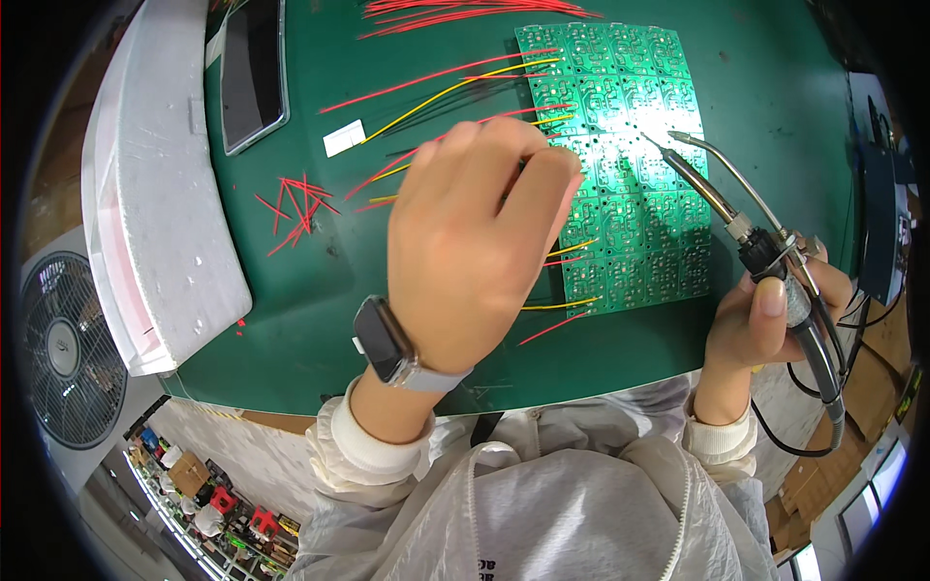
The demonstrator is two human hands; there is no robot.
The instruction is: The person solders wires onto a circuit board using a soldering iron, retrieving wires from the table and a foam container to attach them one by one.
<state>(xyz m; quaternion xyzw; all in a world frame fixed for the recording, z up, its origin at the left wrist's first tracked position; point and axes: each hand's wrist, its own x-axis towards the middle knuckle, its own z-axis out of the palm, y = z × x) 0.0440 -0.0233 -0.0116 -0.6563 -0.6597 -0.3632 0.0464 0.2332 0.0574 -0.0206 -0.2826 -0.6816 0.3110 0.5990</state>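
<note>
A green circuit board panel (635, 218) lies on the table, with red wires (436, 82) and yellow wires (402, 105) running off its left side. Over that left edge is my left hand (475, 223), its fingers pinched together; whatever they hold is hidden from view. My right hand (760, 324) grips a soldering iron (715, 198) at the right of the panel. A thin curved metal tube (728, 167) is clamped alongside the iron. The iron's tip points at the panel's bright, glaring middle; whether it touches cannot be told.
Short red wire pieces (298, 208) are scattered left of my hand, near a small white label (343, 138). A red wire bundle (465, 12) lies at the far edge. Farther left are a phone (255, 73), a white foam box (165, 213) and a fan (73, 339).
</note>
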